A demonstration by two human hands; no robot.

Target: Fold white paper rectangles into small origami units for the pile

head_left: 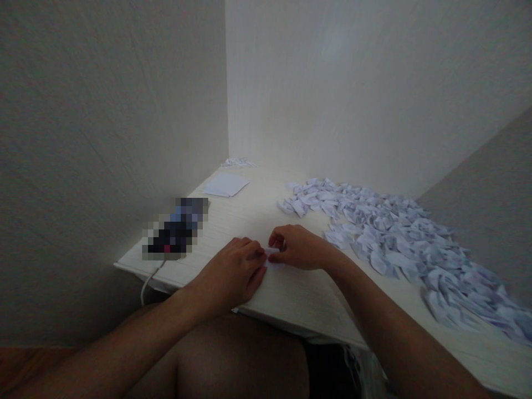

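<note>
Both my hands rest on the white table (291,299) near its front edge, meeting over a small white piece of paper (272,253). My left hand (233,269) lies palm down with its fingers pressed on the paper's left end. The curled fingers of my right hand (299,246) pinch the paper's right end. Most of the paper is hidden under the fingers.
A large heap of folded white paper pieces (394,238) spreads along the table's right side. A stack of flat white sheets (226,184) lies at the back left, with a few scraps (239,162) in the corner. A blurred-out dark object (177,228) with a white cable (149,280) sits at the left edge. Walls close the left and back.
</note>
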